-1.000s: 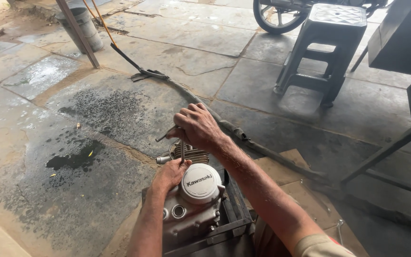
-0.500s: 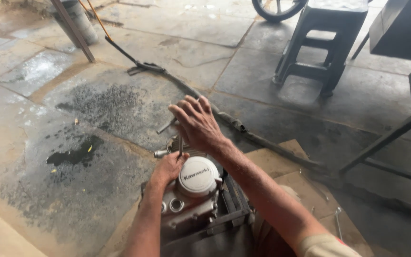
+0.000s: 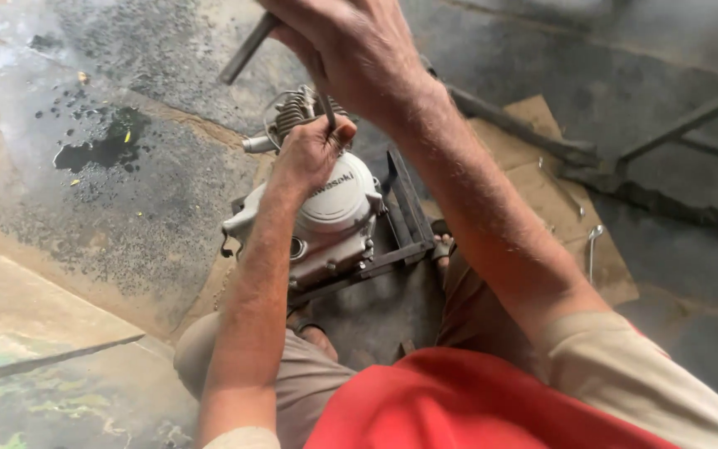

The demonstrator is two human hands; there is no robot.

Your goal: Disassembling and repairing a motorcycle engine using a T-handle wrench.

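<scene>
**Both hands at the engine's finned end**

The right hand (image 3: 351,50) is closed around a grey metal bar (image 3: 247,51). The bar's upper end is cut off by the frame's top edge; its long axis slants from upper right down to lower left. The left hand (image 3: 309,150) is closed in a narrow pinch on a thin rod (image 3: 327,112) standing nearly upright. What the rod's lower end meets is hidden behind the fingers.

Below the hands, a small pale engine (image 3: 326,224) sits on a dark metal stand (image 3: 400,224), between the person's knees. Its finned cylinder (image 3: 297,108) points away from the person. A spanner (image 3: 592,249) lies on cardboard (image 3: 542,183), well apart to the right.
</scene>
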